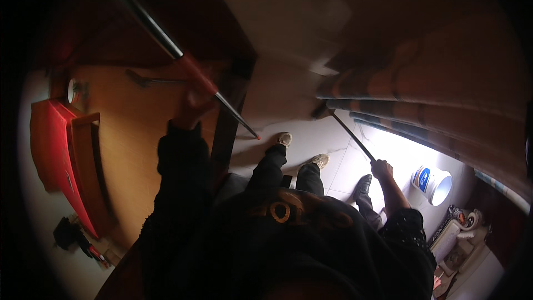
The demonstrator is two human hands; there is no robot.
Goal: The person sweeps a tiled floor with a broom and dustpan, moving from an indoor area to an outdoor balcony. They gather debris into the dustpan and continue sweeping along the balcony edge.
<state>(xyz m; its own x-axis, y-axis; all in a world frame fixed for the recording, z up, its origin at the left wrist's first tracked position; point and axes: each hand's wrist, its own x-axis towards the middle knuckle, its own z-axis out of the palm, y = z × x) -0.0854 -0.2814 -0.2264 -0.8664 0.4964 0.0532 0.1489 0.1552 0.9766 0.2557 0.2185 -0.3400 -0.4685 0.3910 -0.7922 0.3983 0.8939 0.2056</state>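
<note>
My left hand [193, 108] is raised in a long black sleeve and blurred. It appears closed about the red section of a metal pole [235, 112], which slants from the upper left to a red tip above the pale floor. Lower on the right, my right hand [382, 169] grips a thin handle [354, 136]. A dark head [321, 110], perhaps a broom's or mop's, sits at its far end near the curtain. My light-coloured shoes [320, 161] stand between the two poles.
A white bucket [419, 180] with a printed label stands right, below the hanging curtain [416, 79]. A black shoe [363, 184] of another person is close by. Left are a dark door frame [227, 129] and a red-topped wooden piece of furniture [62, 154]. A sofa [447, 237] is lower right.
</note>
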